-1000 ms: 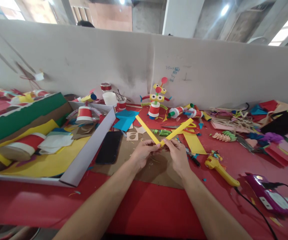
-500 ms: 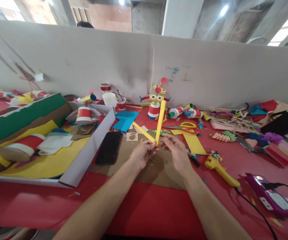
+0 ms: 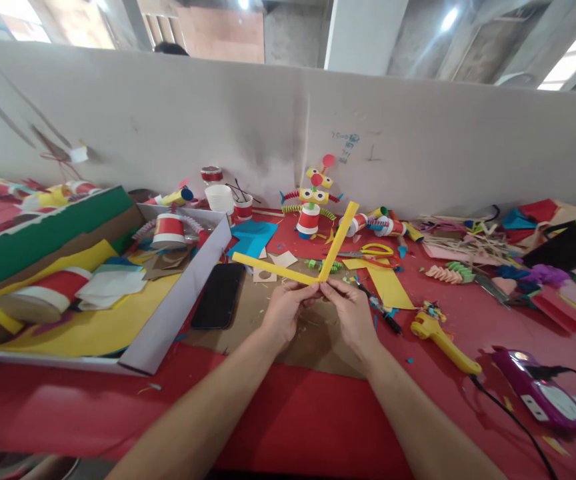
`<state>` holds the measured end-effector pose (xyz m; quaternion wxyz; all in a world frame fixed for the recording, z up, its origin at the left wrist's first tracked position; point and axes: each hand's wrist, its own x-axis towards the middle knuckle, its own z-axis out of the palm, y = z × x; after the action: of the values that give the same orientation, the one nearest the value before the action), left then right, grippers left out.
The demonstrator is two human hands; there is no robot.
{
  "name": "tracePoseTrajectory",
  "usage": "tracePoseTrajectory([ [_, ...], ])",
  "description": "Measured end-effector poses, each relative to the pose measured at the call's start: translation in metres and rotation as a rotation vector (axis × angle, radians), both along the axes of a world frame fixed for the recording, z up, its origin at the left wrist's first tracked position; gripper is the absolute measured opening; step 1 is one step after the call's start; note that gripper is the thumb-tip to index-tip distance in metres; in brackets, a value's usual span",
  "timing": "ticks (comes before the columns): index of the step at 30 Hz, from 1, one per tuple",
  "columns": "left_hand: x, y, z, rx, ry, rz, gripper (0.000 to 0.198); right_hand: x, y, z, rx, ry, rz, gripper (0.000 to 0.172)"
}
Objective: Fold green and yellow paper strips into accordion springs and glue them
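Note:
Two yellow paper strips meet in a V at my fingertips, one pointing left and low, the other rising to the upper right. My left hand pinches the joint from the left. My right hand pinches it from the right. Both hands hover over a brown cardboard sheet on the red table. Behind the strips stands a paper-cup robot figure with yellow boxes and a red disc on top.
A black phone lies left of my hands beside a large open box of paper and cups. Yellow-handled scissors, a yellow utility knife, a purple glue gun with its cord and paper scraps lie right. A white partition wall backs the table.
The strips have turned in my fingers: the left one swung down toward flat and the right one went upright, then tilted right again. My right hand let go briefly and now pinches the joint again.

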<state>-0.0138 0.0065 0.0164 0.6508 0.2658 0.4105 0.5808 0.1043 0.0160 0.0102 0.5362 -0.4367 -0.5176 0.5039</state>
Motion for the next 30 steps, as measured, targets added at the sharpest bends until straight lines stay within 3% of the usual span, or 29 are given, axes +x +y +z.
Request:
tracePoseTrajectory([
  [11,-0.001,-0.001,-0.006,0.057,0.214,0.045,0.020,-0.001,0.002,-0.004,-0.072,0.114,-0.039,0.017],
  [15,0.000,0.002,-0.007,0.070,0.104,-0.008,0.015,-0.001,0.004,-0.003,-0.151,0.276,-0.017,0.015],
  [21,-0.002,0.006,-0.009,-0.104,-0.254,-0.123,0.012,0.000,0.004,0.006,-0.231,0.386,0.017,0.016],
  [30,-0.003,0.008,-0.008,-0.112,-0.238,-0.098,0.014,-0.001,0.002,0.004,-0.193,0.288,0.040,0.014],
])
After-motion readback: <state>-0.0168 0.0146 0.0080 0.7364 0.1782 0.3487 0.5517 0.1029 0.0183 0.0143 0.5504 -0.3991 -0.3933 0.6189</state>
